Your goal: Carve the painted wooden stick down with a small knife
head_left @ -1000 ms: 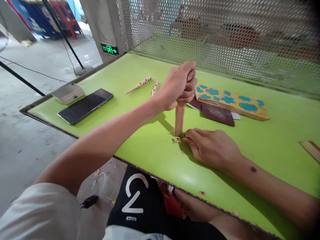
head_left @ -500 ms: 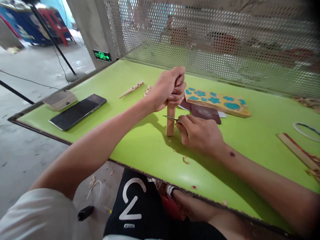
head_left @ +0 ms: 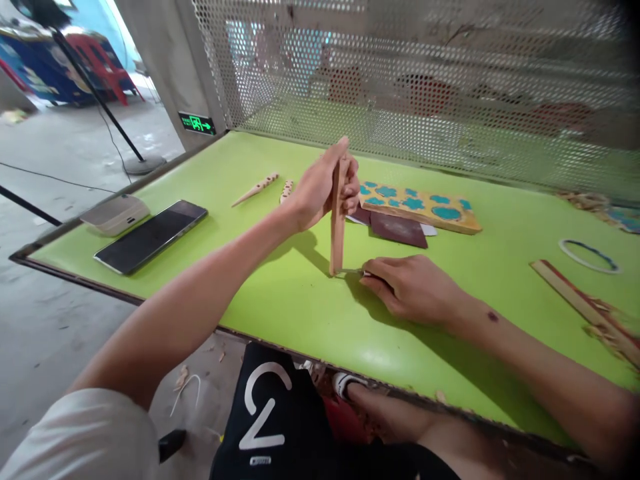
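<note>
Upright on the green table point(head_left: 300, 300) stands a wooden stick point(head_left: 337, 233), its upper part wrapped by the closed fingers of my left hand point(head_left: 325, 183). My right hand point(head_left: 417, 290) is closed on a small knife point(head_left: 353, 271), whose blade points left at the foot of the stick. Most of the knife's handle is hidden in my fingers. Behind the stick lie dark sandpaper sheets point(head_left: 399, 229) and a yellow board with blue-green shapes point(head_left: 420, 207). A pointed carved stick point(head_left: 255, 189) and a short notched piece point(head_left: 286, 192) rest to the left of my left hand.
At the left are a phone point(head_left: 151, 237) and a beige case point(head_left: 116, 215). On the right lie a ring point(head_left: 590, 256) and a reddish wooden strip point(head_left: 580, 300) with shavings. A perforated metal screen point(head_left: 400, 87) borders the table's back.
The knife has moved from the stick's side down to its foot. My left hand has turned, showing more of the stick. Shavings near the stick's foot are gone from view.
</note>
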A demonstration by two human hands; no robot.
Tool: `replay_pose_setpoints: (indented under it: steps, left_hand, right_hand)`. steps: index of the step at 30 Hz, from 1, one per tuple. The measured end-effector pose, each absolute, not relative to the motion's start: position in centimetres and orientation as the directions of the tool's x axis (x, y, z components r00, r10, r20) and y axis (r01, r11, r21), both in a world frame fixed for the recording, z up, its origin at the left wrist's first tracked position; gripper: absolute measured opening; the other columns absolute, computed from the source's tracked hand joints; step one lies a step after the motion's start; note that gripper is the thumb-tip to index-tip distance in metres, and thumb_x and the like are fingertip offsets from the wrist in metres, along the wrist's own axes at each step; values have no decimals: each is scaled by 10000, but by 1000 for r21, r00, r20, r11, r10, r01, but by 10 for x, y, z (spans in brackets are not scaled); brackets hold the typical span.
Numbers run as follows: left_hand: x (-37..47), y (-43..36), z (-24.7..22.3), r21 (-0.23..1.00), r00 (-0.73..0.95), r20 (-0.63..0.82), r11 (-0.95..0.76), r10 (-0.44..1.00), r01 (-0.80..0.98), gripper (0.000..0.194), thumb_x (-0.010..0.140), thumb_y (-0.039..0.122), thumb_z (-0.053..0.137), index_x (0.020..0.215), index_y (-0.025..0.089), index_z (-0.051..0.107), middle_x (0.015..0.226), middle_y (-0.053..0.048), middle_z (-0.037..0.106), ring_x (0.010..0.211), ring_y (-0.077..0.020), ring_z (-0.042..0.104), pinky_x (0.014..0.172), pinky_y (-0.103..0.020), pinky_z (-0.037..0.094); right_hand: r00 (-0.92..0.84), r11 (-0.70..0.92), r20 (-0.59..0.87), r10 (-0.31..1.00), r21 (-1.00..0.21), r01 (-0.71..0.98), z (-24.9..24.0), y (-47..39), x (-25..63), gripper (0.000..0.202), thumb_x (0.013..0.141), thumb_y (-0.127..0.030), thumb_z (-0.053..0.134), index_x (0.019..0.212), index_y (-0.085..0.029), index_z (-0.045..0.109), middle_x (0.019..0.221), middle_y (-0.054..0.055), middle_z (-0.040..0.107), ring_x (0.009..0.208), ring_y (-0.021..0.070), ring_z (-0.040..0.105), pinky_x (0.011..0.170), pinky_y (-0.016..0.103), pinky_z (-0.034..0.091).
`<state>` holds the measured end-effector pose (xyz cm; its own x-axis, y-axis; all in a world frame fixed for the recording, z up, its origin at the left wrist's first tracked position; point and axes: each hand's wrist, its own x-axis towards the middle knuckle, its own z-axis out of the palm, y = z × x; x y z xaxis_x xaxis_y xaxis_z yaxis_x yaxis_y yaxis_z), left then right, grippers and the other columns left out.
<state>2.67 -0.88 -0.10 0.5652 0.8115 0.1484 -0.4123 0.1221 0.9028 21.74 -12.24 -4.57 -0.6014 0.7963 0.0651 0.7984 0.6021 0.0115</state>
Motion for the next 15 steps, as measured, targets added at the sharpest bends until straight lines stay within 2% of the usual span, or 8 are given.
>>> replay_pose_setpoints:
  steps: [3,6,10,12,15]
  left_hand:
    - [26,-9,1,903,515,142,103,845,-417,402,1000,478,464,721,189,491,531,32,459,471,-110,528,551,-250,483]
    - [22,-11,6,923,489,147,59,860,-381,372,958,450,577,713,173,541,583,8,534,536,-107,563,613,-241,498]
    - [12,-4,6,948,500,302,-202,811,-245,416,897,507,658,702,143,611,668,-28,609,612,-94,581,650,-218,484]
    - [10,2,4,919,487,395,-345,779,-193,439,869,542,680,711,134,643,683,-30,611,617,-84,561,617,-205,452]
    - [8,8,0,878,458,469,-455,755,-150,445,846,553,706,697,137,659,671,-28,596,599,-75,525,550,-200,395]
  right_hand:
    - [-591,592,142,794,35,805,-35,-120,224,362,1030,-367,382,954,-171,677,777,56,700,559,143,499,573,316,207]
    - [-574,596,294,764,19,803,-28,-118,231,346,1025,-366,401,971,-175,685,827,70,719,597,153,534,581,306,246]
    - [-492,577,462,738,-53,815,-30,-109,247,323,1012,-391,436,937,-188,677,786,66,708,610,170,550,578,303,294]
    - [-464,562,477,747,-79,823,-34,-104,259,320,1002,-404,450,885,-198,665,770,66,697,622,180,558,585,304,315]
    - [-410,530,485,772,-135,837,-36,-101,274,320,993,-419,461,854,-205,654,777,67,696,645,191,575,598,305,338]
